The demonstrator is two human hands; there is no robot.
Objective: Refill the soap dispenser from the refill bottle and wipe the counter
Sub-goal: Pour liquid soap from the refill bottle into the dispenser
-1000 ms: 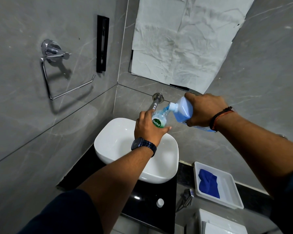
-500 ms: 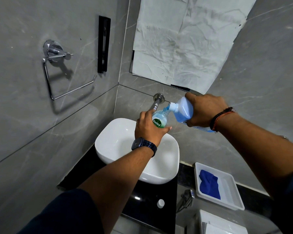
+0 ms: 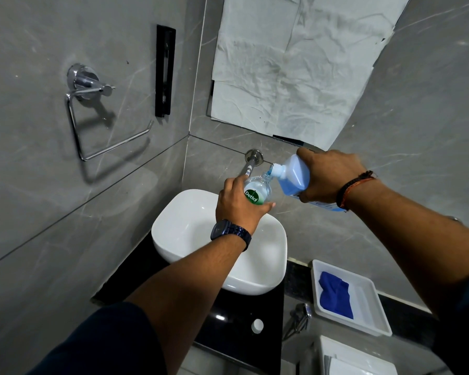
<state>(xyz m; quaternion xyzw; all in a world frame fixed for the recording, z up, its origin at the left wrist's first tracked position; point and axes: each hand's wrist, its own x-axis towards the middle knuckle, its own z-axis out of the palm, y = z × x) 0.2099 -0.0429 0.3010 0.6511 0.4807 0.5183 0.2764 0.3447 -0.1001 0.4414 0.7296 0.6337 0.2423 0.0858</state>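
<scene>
Blue soap [image 3: 291, 185] looks mid-pour, your right hand [image 3: 328, 175] gripping the tilted refill bottle [image 3: 295, 165] over the dispenser [image 3: 257, 189] your left hand [image 3: 237, 205] clasps; wiping the counter [image 3: 228, 315] remains.

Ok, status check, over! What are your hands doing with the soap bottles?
Left hand grips soap dispenser over the sink. Right hand holds refill bottle tipped, spout at dispenser's mouth. Tap just behind, not blocking. Blue cloth lies in tray.

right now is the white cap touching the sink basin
Apart. The head view shows the white cap on the black counter, bare counter between it and the sink basin.
</scene>
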